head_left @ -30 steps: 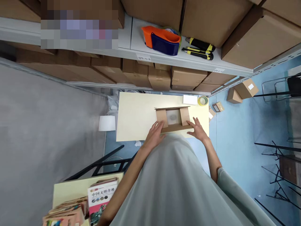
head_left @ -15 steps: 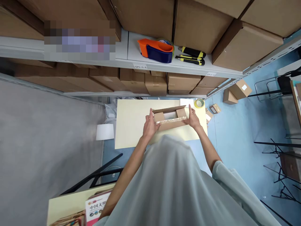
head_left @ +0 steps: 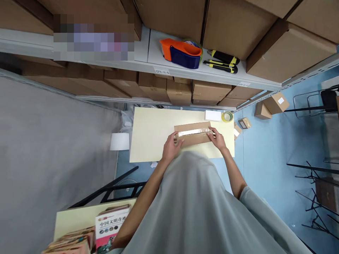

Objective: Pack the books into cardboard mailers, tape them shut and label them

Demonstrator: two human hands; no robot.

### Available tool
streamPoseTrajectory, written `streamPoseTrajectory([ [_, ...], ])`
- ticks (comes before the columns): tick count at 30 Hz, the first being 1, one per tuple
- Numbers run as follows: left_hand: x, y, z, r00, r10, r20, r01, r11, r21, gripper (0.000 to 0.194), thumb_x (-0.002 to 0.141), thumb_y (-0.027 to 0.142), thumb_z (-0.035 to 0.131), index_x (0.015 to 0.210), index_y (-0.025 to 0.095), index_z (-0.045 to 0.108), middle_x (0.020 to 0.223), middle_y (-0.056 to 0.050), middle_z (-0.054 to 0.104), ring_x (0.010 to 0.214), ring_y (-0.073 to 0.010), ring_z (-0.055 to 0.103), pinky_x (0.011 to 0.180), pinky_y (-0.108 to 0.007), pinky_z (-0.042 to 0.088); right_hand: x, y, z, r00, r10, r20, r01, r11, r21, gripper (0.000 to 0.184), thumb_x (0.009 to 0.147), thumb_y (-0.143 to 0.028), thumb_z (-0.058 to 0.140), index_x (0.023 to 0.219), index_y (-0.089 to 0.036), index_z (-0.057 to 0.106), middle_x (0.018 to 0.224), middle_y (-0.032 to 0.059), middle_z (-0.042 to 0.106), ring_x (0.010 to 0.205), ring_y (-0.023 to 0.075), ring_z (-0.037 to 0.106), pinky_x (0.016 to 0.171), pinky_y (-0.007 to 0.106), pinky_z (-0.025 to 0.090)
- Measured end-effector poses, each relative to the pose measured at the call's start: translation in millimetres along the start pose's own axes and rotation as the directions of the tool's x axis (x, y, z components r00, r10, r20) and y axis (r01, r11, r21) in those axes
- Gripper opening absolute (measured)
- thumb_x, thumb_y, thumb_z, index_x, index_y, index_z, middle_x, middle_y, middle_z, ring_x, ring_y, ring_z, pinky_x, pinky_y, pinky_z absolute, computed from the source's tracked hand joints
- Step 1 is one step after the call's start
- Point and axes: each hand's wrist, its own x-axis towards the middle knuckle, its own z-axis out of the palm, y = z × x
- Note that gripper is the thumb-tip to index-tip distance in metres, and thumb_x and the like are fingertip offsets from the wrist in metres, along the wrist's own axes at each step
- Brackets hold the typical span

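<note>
A small cardboard box (head_left: 192,140) lies on the pale yellow table (head_left: 150,135) in front of me. Its two long flaps are folded down almost flat, with a narrow slit between them. Shiny clear tape (head_left: 205,131) runs along the near flap's edge. My left hand (head_left: 169,148) grips the box's left end, its thumb on the near part and its fingers at the end. At the other end, my right hand (head_left: 218,139) holds the right edge, fingertips bent onto the taped flap.
A white box (head_left: 212,115) and a roll of tape (head_left: 227,116) sit at the table's far right corner. Above, a shelf (head_left: 152,53) bears an orange-and-blue tape dispenser (head_left: 182,53), utility knives (head_left: 222,61) and cartons. Books (head_left: 109,225) lie behind me on the left.
The box's long flaps, standing partly open before, have come down and now cover most of the opening. My raised index fingers have lowered onto the box's ends.
</note>
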Motion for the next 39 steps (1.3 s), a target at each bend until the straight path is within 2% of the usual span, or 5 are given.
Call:
streamPoseTrajectory([
  [10, 23.1, -3.4, -10.4, 0.976, -0.167, -0.141, 0.177, 0.982, 0.067, 0.022, 0.100, 0.048, 0.068, 0.105, 0.027, 0.063, 0.119, -0.008, 0.082, 0.089, -0.0265, 0.079, 0.088, -0.039, 0.058, -32.0, -11.7, 31.0, 0.981, 0.147, -0.128, -0.153, 0.987, -0.042, 0.045, 0.112, -0.057, 0.048, 0.146, -0.031, 0.065, 0.128, 0.0108, 0.083, 0.105, 0.0291, 0.083, 0.092, 0.039, 0.062],
  [17, 27.6, -27.6, 11.4, 0.933, -0.310, -0.181, 0.222, 0.894, -0.389, 0.035, 0.088, 0.050, 0.077, 0.106, 0.023, 0.063, 0.114, -0.011, 0.079, 0.106, -0.0251, 0.077, 0.097, -0.039, 0.061, -30.6, -12.2, 50.0, 0.968, 0.096, -0.230, -0.138, 0.975, -0.174, 0.049, 0.114, -0.054, 0.041, 0.148, -0.027, 0.063, 0.128, 0.0117, 0.078, 0.097, 0.0264, 0.077, 0.093, 0.038, 0.060],
  [26, 27.2, -34.2, 17.4, 0.955, -0.244, -0.169, 0.141, 0.875, -0.463, 0.033, 0.091, 0.046, 0.074, 0.112, 0.022, 0.067, 0.109, -0.011, 0.079, 0.105, -0.0270, 0.077, 0.102, -0.045, 0.064, -16.3, -15.0, 45.4, 0.963, -0.062, -0.262, -0.023, 0.951, -0.310, 0.037, 0.111, -0.043, 0.046, 0.137, -0.026, 0.066, 0.154, 0.0205, 0.057, 0.135, 0.0350, 0.068, 0.107, 0.053, 0.063],
  [35, 29.2, -38.6, 18.4, 0.954, -0.276, -0.113, 0.174, 0.823, -0.541, 0.039, 0.087, 0.051, 0.075, 0.111, 0.022, 0.066, 0.116, -0.014, 0.079, 0.113, -0.0295, 0.077, 0.105, -0.047, 0.063, 146.6, -225.9, -52.7, 0.718, -0.653, -0.240, 0.420, 0.682, -0.599, 0.059, 0.116, -0.056, 0.040, 0.161, -0.019, 0.049, 0.169, 0.0225, 0.047, 0.164, 0.0387, 0.039, 0.133, 0.064, 0.036],
  [39, 30.5, -38.4, 12.7, 0.953, -0.297, -0.065, 0.208, 0.792, -0.574, 0.041, 0.084, 0.053, 0.081, 0.109, 0.023, 0.071, 0.112, -0.013, 0.083, 0.110, -0.0305, 0.080, 0.096, -0.045, 0.066, 207.7, -297.7, -54.5, 0.762, -0.630, -0.149, 0.387, 0.628, -0.675, 0.073, 0.114, -0.065, 0.042, 0.161, -0.009, 0.045, 0.162, 0.0297, 0.052, 0.156, 0.0464, 0.045, 0.130, 0.072, 0.034],
])
